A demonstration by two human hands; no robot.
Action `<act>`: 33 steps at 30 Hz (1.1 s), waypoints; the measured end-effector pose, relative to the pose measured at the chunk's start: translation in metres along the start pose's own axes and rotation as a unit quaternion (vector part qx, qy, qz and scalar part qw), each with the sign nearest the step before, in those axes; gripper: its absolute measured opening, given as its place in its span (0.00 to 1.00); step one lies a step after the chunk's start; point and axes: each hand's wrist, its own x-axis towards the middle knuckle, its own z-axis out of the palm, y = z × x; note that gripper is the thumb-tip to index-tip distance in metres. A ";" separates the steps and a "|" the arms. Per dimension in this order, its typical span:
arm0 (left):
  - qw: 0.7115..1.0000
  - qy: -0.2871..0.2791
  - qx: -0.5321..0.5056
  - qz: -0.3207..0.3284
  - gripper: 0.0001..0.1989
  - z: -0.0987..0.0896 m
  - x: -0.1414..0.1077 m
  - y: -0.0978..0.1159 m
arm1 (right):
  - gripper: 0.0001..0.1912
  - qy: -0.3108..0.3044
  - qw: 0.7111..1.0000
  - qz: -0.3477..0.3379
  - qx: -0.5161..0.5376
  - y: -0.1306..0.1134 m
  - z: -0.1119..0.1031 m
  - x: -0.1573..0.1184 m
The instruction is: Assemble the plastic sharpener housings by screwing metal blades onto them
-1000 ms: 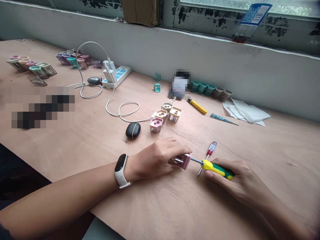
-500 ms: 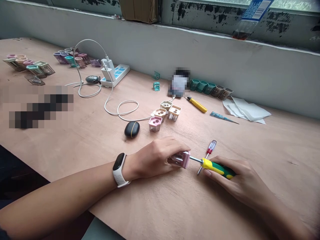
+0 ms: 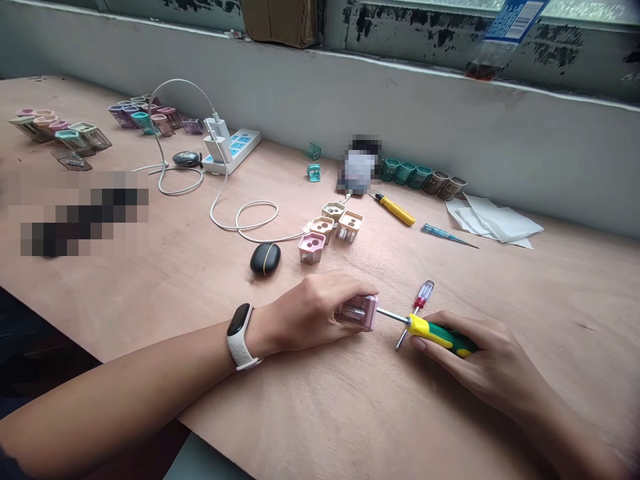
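My left hand (image 3: 313, 310), with a white-banded watch on its wrist, is wrapped round a pink translucent sharpener (image 3: 357, 313) just above the table (image 3: 320, 407). In my right hand (image 3: 493, 353) is a green and yellow screwdriver (image 3: 443, 335), gripped by its handle. Its metal shaft points left and meets the open face of the pink sharpener; the tip is hidden. Beneath the shaft lies a small screwdriver with a red and clear handle (image 3: 424, 294), touched by neither hand as far as I can see.
Behind my left hand are a black oval case (image 3: 265, 259) and several sharpeners (image 3: 312, 247). A white cable runs to a power strip (image 3: 233, 152). Farther right lie a yellow tool (image 3: 396, 210), a blue screwdriver (image 3: 449, 235) and white papers (image 3: 493, 220). More coloured sharpeners (image 3: 90, 136) stand far left.
The green and yellow screwdriver and my right hand have shifted slightly right, showing more shaft. The pink sharpener in my left hand is slightly higher and farther left.
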 end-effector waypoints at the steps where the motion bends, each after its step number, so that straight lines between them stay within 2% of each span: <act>1: 1.000 0.000 0.000 -0.003 0.20 0.000 0.000 0.000 | 0.10 0.001 1.000 0.000 -0.002 0.001 0.000 -0.001; 9: 0.998 -0.002 -0.012 -0.059 0.22 0.000 0.003 -0.002 | 0.09 0.021 1.000 -0.019 -0.007 0.003 -0.001 -0.002; 22: 0.998 -0.012 -0.026 -0.062 0.24 0.002 0.002 0.001 | 0.11 0.068 0.993 -0.084 -0.051 -0.010 0.009 0.000; 26: 0.998 -0.009 -0.035 -0.052 0.23 0.002 0.001 0.001 | 0.09 0.055 0.996 -0.068 -0.022 -0.010 0.009 0.001; 29: 0.998 -0.009 -0.039 -0.051 0.23 0.001 0.002 0.002 | 0.08 0.037 0.999 -0.031 -0.002 -0.012 0.008 0.002; 33: 0.997 -0.023 -0.049 -0.060 0.23 0.000 0.002 0.003 | 0.10 -0.013 1.000 0.020 0.015 -0.016 0.003 0.003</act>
